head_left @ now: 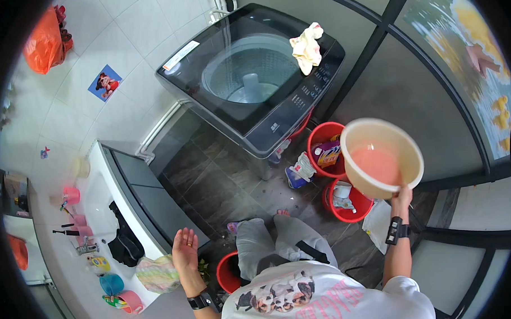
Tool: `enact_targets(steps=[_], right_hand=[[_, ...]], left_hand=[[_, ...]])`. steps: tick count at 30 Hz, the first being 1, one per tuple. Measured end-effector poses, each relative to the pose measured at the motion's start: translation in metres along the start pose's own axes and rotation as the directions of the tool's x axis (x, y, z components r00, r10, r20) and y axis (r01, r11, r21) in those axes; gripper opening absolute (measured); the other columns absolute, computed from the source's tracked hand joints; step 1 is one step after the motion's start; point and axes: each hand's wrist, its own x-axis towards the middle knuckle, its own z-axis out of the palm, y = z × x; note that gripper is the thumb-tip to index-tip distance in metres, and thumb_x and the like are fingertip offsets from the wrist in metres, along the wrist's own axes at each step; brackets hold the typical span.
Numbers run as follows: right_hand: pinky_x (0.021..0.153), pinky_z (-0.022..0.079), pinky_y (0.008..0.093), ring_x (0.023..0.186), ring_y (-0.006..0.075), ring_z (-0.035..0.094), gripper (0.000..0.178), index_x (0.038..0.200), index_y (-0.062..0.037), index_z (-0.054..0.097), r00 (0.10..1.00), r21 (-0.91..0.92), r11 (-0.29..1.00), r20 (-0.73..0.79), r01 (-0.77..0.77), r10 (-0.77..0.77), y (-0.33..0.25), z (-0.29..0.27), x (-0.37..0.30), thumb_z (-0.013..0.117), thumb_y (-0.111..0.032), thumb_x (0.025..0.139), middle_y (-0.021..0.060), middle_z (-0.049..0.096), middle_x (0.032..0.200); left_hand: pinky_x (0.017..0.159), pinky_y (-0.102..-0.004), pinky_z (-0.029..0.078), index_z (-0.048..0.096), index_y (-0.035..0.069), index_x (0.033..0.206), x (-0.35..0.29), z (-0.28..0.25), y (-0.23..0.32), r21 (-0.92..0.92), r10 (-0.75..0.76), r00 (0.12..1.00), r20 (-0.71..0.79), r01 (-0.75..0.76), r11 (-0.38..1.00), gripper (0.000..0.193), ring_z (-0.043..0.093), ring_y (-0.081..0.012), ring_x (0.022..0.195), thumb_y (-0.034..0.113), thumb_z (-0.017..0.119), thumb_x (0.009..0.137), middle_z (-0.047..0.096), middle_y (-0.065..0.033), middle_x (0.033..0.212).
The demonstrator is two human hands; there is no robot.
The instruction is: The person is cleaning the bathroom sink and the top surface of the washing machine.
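Observation:
My right hand [402,197] grips the rim of a round cream basin [350,139], holding it up at the right. The inside of the basin looks pinkish at the bottom; I cannot tell whether that is liquid. Below it stand two red buckets [313,152] with packages and bottles in them. My left hand [185,249] is raised with its fingers stretched out, holding nothing. Nearest to it, a pastel striped cloth [157,274] hangs over the edge of the white sink [113,190]. In the sink lies a dark bunched garment [125,234].
Ahead stands a black top-loading washing machine [231,112] with a crumpled pale cloth [307,48] on its lid. Another red bucket [229,279] is beside my legs. Cups and bottles line the sink's left edge, including a blue cup [112,284]. A dark-framed partition [426,58] rises at the right.

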Motion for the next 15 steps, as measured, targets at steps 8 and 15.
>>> enact_targets(steps=[8, 15], right_hand=[[0.065, 0.051, 0.0353, 0.076, 0.0222, 0.057, 0.035, 0.11, -0.0032, 0.049, 0.965, 0.052, 0.964, 0.042, -0.26, 0.258, 0.122, -0.074, 0.024, 0.056, -0.017, 0.078, 0.0079, 0.057, 0.091], [0.063, 0.047, 0.0286, 0.074, 0.0198, 0.053, 0.035, 0.099, -0.0029, 0.053, 0.949, -0.439, 0.86, 0.049, -0.259, 0.31, 0.172, -0.05, 0.094, 0.066, -0.018, 0.071, 0.0071, 0.056, 0.087]], left_hand=[[0.085, -0.0365, 0.045, 0.054, 0.006, 0.099, -0.01, 0.056, -0.013, 0.165, 0.008, 0.999, -0.048, 0.0, 0.986, 0.02, 0.055, -0.0246, 0.096, 0.019, 0.055, 0.084, 0.058, -0.0086, 0.098], [0.086, -0.0376, 0.044, 0.053, 0.006, 0.099, 0.015, 0.094, -0.004, 0.129, 0.04, 0.999, 0.016, -0.042, 0.991, 0.019, 0.055, -0.0249, 0.096, 0.019, 0.052, 0.086, 0.057, -0.0106, 0.099]])
